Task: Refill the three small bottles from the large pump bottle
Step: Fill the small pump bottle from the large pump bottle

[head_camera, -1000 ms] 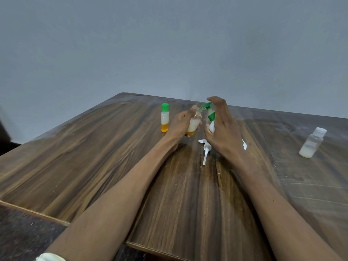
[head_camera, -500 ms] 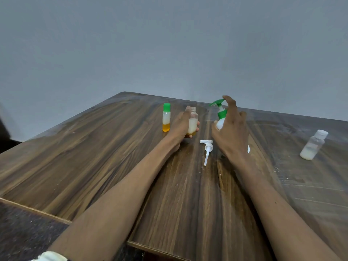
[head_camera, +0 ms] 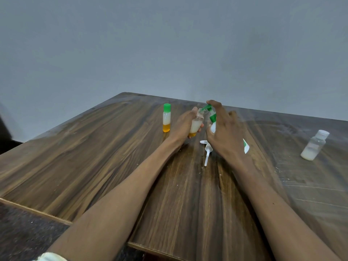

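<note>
Bottles and hands sit toward the far side of a wooden desk (head_camera: 98, 162). Farthest left, a small capped bottle (head_camera: 166, 118) with a green lid stands upright, white liquid over an orange layer, just beside the left hand (head_camera: 183, 127) but apart from it. The left forearm stretches forward from the lower left, wrist straight, and its grip is clenched around an open small bottle (head_camera: 195, 123), thumb up along the near side, the bottle tilted slightly right with its mouth under the green nozzle. Below and between the 2 hands, a loose white pump piece (head_camera: 207, 150) lies flat on the wood. The right hand (head_camera: 226, 134) reaches in from the lower right, back of the hand toward the camera, grasping the white pump bottle (head_camera: 213, 121); the index finger (head_camera: 214, 104) arches over the green pump head, the other fingers spread loosely, and the bottle's base shows past the wrist. Well apart at the far right, a clear bottle (head_camera: 313, 146) with a white cap stands alone, partly filled with white liquid.
</note>
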